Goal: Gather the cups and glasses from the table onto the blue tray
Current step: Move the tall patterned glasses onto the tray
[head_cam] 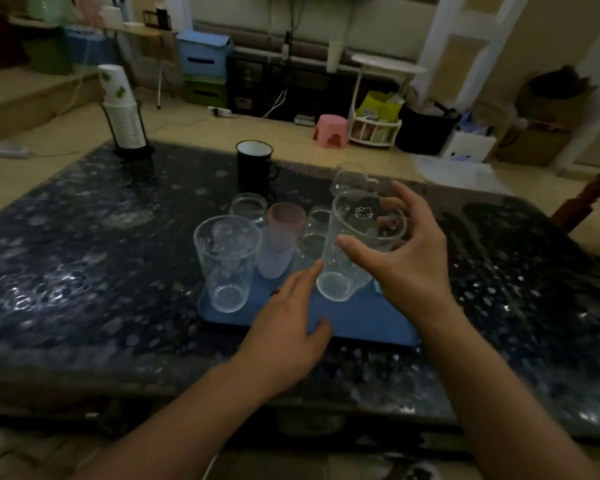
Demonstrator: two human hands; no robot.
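A blue tray lies on the dark speckled table. My right hand is wrapped around a tall clear glass with a cat print, tilted, its base at the tray's right part. My left hand hovers flat over the tray's front, fingertips next to that glass's base, holding nothing. Another tall clear glass stands at the tray's left. Behind are a pink cup and small clear glasses. A black mug and a clear glass stand on the table beyond the tray.
A stack of white paper cups in a black holder stands at the table's far left corner. Beyond the table are a pink stool, boxes and a white side table on the floor.
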